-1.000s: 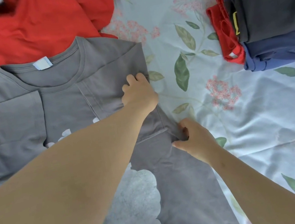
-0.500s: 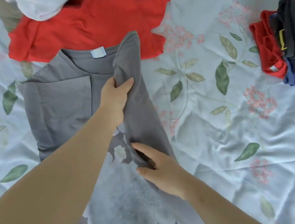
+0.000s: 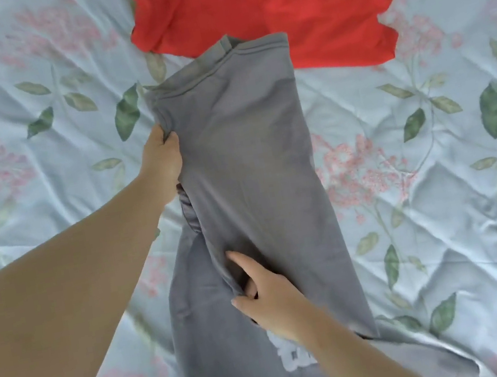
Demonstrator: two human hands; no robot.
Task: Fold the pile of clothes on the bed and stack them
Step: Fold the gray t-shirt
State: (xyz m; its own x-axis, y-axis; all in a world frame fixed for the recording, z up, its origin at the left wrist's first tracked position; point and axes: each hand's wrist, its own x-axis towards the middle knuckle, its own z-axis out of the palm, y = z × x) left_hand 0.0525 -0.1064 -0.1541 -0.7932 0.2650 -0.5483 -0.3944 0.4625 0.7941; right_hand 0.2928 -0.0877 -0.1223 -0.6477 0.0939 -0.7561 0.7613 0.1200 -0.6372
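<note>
Soft grey cotton T-shirt [image 3: 246, 162]: narrow lengthwise strip on pale floral bed sheet [image 3: 439, 187], top end touching crumpled red garment [image 3: 291, 4]. Left hand [image 3: 162, 160] grips its left edge; right hand [image 3: 274, 303] pinches the mid-length fold. Judged light, limp, wrinkle-prone: take hold at edges.

Grey T-shirt [image 3: 246, 162], folded lengthwise into a narrow strip, runs from frame centre to the lower edge on the bed [image 3: 36, 159], with white print near the bottom. Its collar end overlaps a crumpled, unfolded red garment [image 3: 291, 4] at upper centre.
</note>
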